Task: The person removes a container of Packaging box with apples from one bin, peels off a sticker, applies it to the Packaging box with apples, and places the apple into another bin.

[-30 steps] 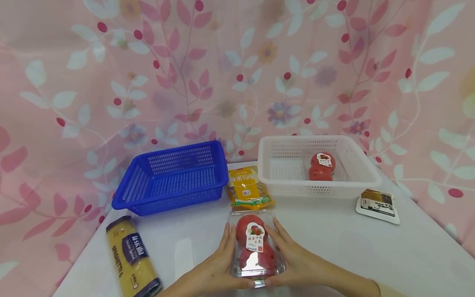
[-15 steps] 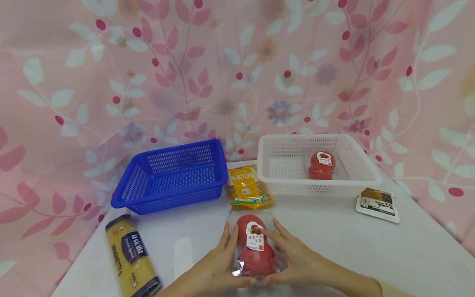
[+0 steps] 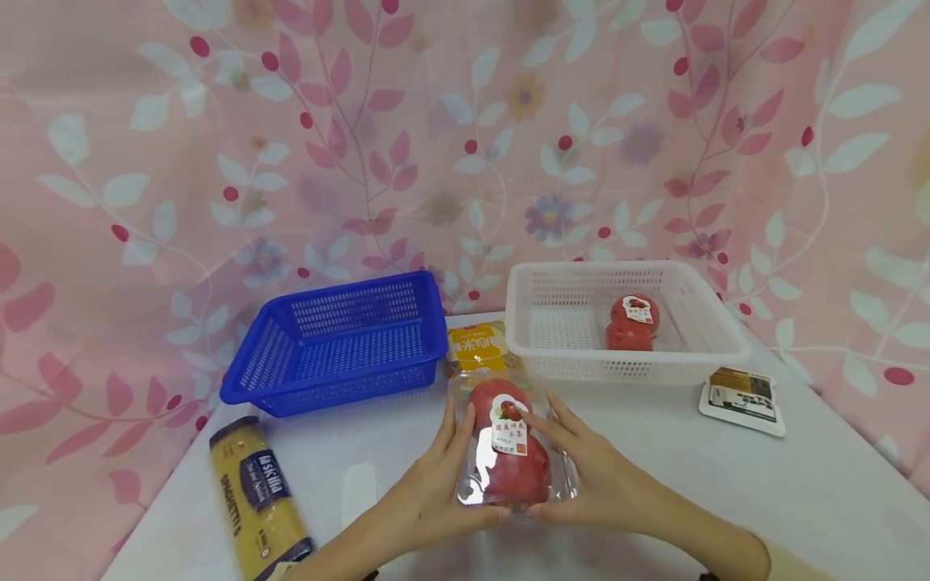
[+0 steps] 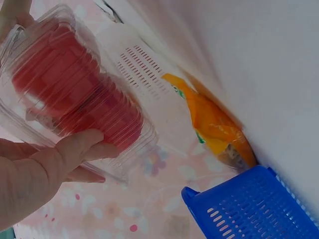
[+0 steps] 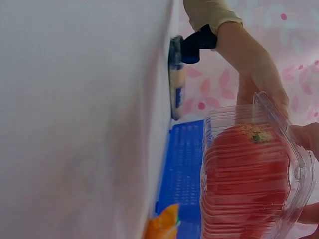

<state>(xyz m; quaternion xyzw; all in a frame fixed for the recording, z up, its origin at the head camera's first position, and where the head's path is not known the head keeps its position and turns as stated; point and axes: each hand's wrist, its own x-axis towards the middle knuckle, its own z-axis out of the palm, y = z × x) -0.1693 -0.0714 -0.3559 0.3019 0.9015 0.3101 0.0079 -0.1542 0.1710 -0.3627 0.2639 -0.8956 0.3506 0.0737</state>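
Between my two hands is a clear plastic clamshell box of red apples, with a white label on its lid. My left hand grips its left side, and my right hand grips the right side, fingers along the edges and thumbs at the near end. The left wrist view shows the box's ribbed underside raised off the table, with left fingers curled against it. In the right wrist view, the box hangs apart from the white tabletop. From the head view, it overlaps the near part of a yellow food bag.
A blue basket stands at back left. The white basket at back right holds another apple box. A spaghetti pack and a white strip lie at left, a flat white-edged package at right.
Both hands have lifted the apple box and moved it slightly away from me; it now covers more of the yellow bag. Baskets and other packages stay put.
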